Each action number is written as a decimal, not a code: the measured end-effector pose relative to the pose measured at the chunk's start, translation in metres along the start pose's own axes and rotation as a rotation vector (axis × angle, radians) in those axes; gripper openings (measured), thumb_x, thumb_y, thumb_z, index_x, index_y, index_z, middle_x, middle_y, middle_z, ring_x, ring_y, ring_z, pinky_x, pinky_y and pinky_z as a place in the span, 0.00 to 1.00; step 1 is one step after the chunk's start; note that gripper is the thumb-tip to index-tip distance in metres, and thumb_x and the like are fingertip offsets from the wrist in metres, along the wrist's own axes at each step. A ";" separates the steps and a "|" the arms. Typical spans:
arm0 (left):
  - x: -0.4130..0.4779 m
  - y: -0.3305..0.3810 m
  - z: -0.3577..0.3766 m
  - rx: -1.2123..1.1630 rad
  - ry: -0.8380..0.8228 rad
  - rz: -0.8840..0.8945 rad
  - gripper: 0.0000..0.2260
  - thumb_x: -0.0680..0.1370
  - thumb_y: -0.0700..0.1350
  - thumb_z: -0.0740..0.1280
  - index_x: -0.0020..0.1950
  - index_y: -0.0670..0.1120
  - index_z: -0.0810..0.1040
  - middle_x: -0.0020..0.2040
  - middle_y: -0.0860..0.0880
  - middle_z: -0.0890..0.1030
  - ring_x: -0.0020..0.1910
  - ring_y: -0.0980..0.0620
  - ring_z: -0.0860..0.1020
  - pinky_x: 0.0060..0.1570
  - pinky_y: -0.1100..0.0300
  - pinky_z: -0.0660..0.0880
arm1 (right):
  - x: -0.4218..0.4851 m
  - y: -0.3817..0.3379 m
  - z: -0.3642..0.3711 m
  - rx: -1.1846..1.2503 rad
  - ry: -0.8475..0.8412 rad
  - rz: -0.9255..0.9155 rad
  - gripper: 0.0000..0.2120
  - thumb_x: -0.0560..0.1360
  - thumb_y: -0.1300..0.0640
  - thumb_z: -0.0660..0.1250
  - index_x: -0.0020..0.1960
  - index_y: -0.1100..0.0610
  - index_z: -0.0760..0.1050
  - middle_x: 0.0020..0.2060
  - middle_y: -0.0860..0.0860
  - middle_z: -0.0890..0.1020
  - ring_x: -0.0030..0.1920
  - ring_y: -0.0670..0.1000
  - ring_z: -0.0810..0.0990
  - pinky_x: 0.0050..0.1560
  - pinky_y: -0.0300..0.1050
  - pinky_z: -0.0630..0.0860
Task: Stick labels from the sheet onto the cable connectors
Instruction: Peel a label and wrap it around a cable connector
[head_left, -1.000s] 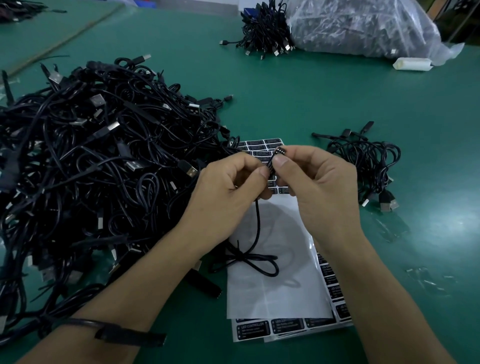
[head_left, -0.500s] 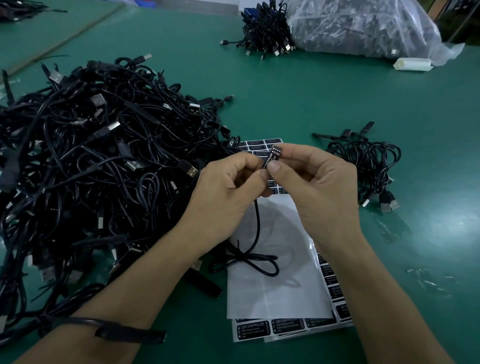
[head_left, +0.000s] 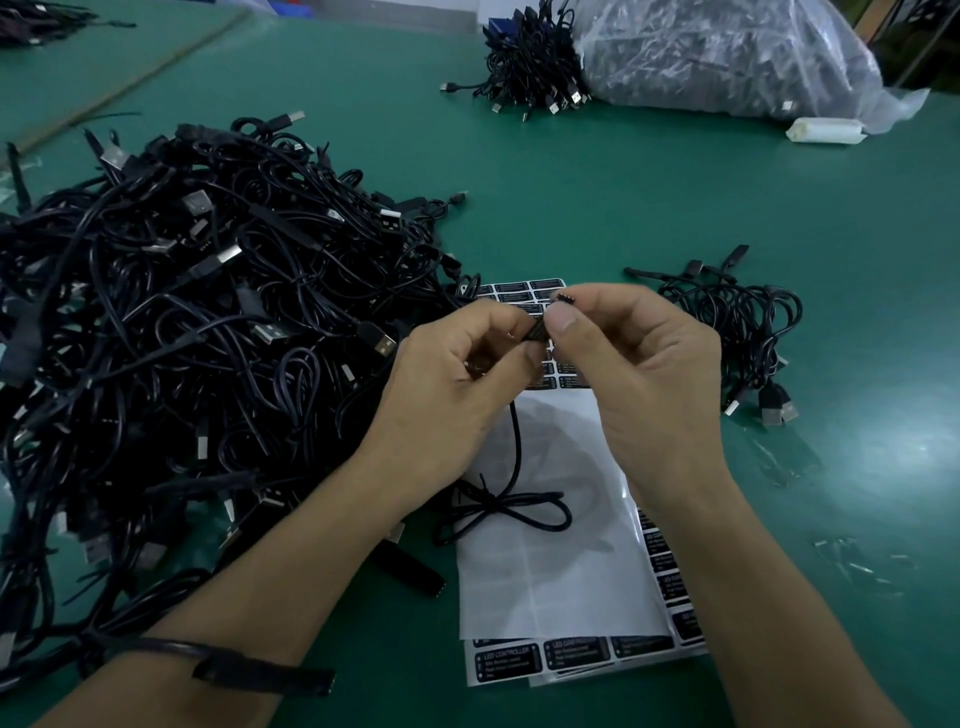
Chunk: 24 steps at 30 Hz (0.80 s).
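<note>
Both hands meet above the label sheet (head_left: 545, 582), a white backing with black labels along its top and bottom edges. My left hand (head_left: 457, 379) and my right hand (head_left: 634, 364) pinch a small black cable connector (head_left: 540, 327) between thumbs and forefingers. Its thin black cable (head_left: 511, 499) hangs down and loops in a tied bundle on the sheet. Whether a label sits on the connector is hidden by my fingers.
A large heap of black USB cables (head_left: 182, 338) fills the left of the green table (head_left: 597, 197). A smaller cable bunch (head_left: 737, 322) lies to the right. At the back are a tied cable bundle (head_left: 530, 73), a clear plastic bag (head_left: 727, 57) and a white roll (head_left: 826, 130).
My hands shifted a little upward and my right thumb slid along the connector. The cable and the sheet stayed in place.
</note>
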<state>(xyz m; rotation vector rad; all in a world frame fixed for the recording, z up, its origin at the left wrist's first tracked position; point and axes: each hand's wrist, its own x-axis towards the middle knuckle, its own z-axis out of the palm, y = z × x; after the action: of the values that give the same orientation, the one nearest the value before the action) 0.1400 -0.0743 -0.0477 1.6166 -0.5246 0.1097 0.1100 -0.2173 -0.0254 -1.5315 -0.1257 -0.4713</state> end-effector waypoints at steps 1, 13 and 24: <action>0.000 0.000 0.000 0.001 -0.002 -0.001 0.03 0.78 0.47 0.69 0.49 0.50 0.82 0.41 0.42 0.82 0.41 0.36 0.78 0.42 0.40 0.77 | 0.000 0.000 0.000 -0.001 0.003 -0.007 0.07 0.75 0.65 0.72 0.46 0.53 0.82 0.37 0.46 0.86 0.38 0.43 0.83 0.43 0.35 0.79; 0.001 0.006 0.000 -0.087 0.017 -0.010 0.08 0.83 0.41 0.65 0.47 0.48 0.82 0.36 0.59 0.82 0.37 0.63 0.78 0.40 0.71 0.73 | 0.001 -0.003 -0.002 0.022 0.026 -0.017 0.07 0.74 0.66 0.73 0.47 0.54 0.82 0.36 0.47 0.86 0.37 0.46 0.83 0.44 0.38 0.80; 0.002 0.005 -0.003 -0.177 0.065 -0.053 0.05 0.73 0.42 0.75 0.46 0.50 0.82 0.39 0.52 0.84 0.39 0.55 0.80 0.42 0.64 0.78 | 0.001 -0.005 -0.002 0.075 0.062 0.122 0.12 0.71 0.66 0.76 0.51 0.54 0.83 0.39 0.50 0.87 0.41 0.46 0.85 0.45 0.37 0.80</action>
<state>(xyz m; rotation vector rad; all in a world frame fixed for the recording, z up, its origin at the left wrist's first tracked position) 0.1405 -0.0726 -0.0422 1.4476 -0.4291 0.0740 0.1087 -0.2196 -0.0204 -1.4400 -0.0020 -0.4125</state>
